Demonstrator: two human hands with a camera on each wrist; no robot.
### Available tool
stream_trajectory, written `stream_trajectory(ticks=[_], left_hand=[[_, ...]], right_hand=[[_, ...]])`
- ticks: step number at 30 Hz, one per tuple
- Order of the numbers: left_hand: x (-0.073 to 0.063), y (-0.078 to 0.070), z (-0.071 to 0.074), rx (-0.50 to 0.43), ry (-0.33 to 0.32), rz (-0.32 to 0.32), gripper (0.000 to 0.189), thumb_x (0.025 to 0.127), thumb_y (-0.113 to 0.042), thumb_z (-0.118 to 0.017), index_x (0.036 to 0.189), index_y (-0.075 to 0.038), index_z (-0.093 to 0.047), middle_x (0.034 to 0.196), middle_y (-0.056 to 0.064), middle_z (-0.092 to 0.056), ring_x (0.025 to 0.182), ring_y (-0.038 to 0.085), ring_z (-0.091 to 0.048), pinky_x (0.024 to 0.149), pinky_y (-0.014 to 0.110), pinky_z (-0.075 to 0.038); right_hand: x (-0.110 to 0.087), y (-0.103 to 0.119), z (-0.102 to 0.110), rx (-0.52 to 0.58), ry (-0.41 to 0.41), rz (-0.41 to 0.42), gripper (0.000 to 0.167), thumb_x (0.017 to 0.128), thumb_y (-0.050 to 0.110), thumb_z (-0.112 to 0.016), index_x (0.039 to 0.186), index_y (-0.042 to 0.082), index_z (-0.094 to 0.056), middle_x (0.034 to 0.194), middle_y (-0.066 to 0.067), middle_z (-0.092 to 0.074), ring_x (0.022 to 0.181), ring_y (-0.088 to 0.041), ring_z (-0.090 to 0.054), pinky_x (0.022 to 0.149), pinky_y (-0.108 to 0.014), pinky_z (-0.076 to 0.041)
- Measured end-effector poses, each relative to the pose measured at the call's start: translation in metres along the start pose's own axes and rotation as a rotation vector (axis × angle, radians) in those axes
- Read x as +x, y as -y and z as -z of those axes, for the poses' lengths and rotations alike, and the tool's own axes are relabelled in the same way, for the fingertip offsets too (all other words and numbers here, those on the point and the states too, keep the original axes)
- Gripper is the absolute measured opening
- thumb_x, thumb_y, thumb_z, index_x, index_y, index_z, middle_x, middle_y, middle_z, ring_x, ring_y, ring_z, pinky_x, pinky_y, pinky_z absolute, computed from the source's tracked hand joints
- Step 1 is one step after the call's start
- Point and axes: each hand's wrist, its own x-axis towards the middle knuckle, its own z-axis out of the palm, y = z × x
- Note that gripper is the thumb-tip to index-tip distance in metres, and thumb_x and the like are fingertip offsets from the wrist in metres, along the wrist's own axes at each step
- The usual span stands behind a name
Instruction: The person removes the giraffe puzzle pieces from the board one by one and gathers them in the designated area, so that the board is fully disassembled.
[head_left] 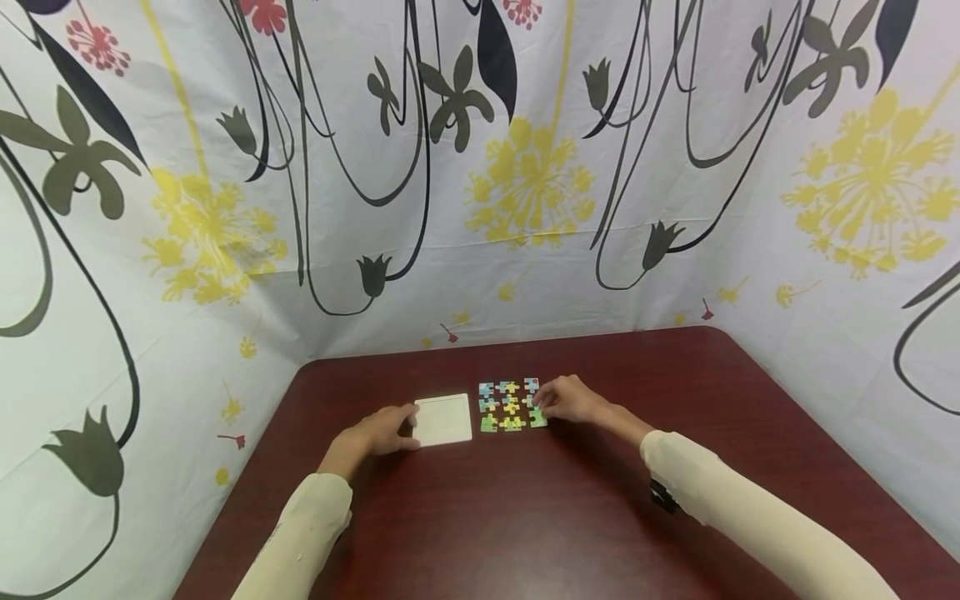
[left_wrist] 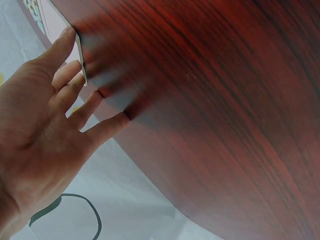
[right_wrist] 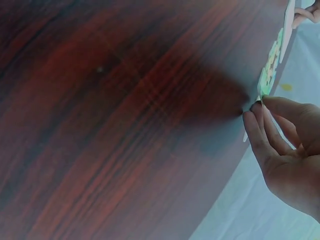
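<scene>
Jigsaw puzzle pieces (head_left: 512, 423), in blue, yellow and green, lie slightly apart in three rows on the table. At their right column is my right hand (head_left: 567, 398), its thumb and fingertips pinching a puzzle piece (right_wrist: 264, 88) at the edge of the group. Left of the pieces lies a flat white tray (head_left: 442, 420) with a thin raised rim. My left hand (head_left: 382, 431) rests at the tray's left edge, fingers spread and fairly straight. In the left wrist view, the thumb and nearest fingers touch the tray's edge (left_wrist: 78, 42).
The dark red wood-grain table (head_left: 517, 508) extends toward me and to both sides. A white cloth with a flower print (head_left: 480, 283) hangs behind and beside it. Cream sleeves (head_left: 300, 533) cover my forearms, with a dark band (head_left: 663, 496) under the right one.
</scene>
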Motion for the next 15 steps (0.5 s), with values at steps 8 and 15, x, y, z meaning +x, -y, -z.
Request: stream_trajectory(ticks=[8, 15], left_hand=[[0.000, 0.003, -0.001, -0.012, -0.005, 0.005, 0.044, 0.094, -0.025, -0.080, 0.129, -0.009, -0.060, 0.129, 0.008, -0.062, 0.128, 0.031, -0.054, 0.106, 0.057, -0.044], [-0.002, 0.003, -0.009, -0.042, -0.006, -0.026, 0.034, 0.094, -0.023, -0.080, 0.119, -0.009, -0.061, 0.146, 0.013, -0.056, 0.134, 0.032, -0.052, 0.107, 0.055, -0.044]], right_hand=[[-0.003, -0.001, -0.005, -0.025, -0.035, 0.006, 0.016, 0.092, -0.001, -0.075, 0.108, -0.002, -0.078, 0.098, -0.012, -0.078, 0.087, -0.021, -0.075, 0.074, -0.029, -0.060], [-0.015, -0.003, -0.011, -0.023, -0.062, 0.008, 0.016, 0.092, -0.001, -0.075, 0.108, -0.002, -0.078, 0.099, -0.014, -0.078, 0.086, -0.020, -0.075, 0.071, -0.028, -0.060]])
